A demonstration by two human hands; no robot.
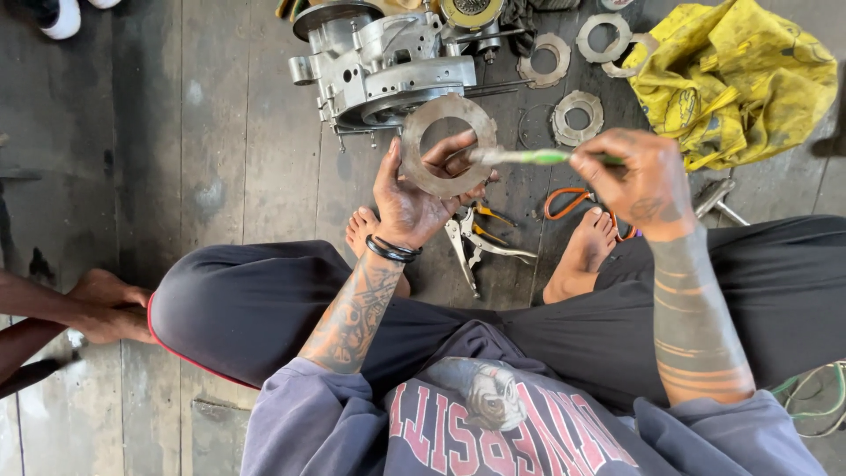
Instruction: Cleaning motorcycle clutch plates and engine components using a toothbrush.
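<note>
The person sits on a plank floor (220, 159), knees spread, both hands raised at the centre of the frame.

Left hand (414, 198): its fingers are clamped on a flat metal ring plate (423, 145), thumb on the left rim and fingertips curled over the lower right edge. The plate faces the camera, its open centre clear.

Right hand (639, 181): its fingers are closed around the handle of a green-handled brush (529, 157). The brush's long axis runs nearly level, right to left, its pale tip touching the plate's right rim, at the left hand's fingertips. The plate thus lies directly left of the right hand; the left hand is the nearer, being in contact.

On the floor at upper centre stands an engine casing (379, 62). To its right lie several more ring plates (577, 117), apart from each other. A yellow bag (740, 75) sits at upper right, crumpled; its contents cannot be seen. Locking pliers (476, 242) lie between the bare feet, with orange-handled pliers (564, 203) just beside them to the right.

Another person's hand (101, 308) rests at the left edge.
</note>
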